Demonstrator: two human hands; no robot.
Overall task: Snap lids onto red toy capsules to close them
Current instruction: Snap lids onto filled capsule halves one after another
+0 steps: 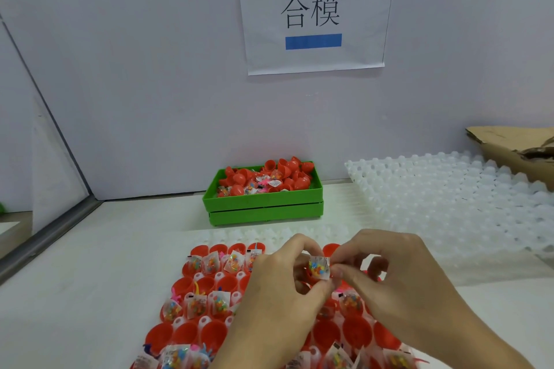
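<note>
Red capsule halves [207,283] stand in rows in a white dimpled tray [314,232] in front of me, many holding small clear packets of coloured toys. Both hands meet over the tray's middle. My left hand [275,287] and my right hand [398,278] together pinch one small toy packet [319,268] between their fingertips, just above a red capsule that my fingers mostly hide. A green bin [263,207] at the back holds loose red lids [287,171] and a few packets.
A stack of bare white dimpled trays [467,204] lies to the right, with torn cardboard [515,150] behind it. A paper sign [314,12] hangs on the back wall. A slanted panel with a metal rail [51,237] borders the left.
</note>
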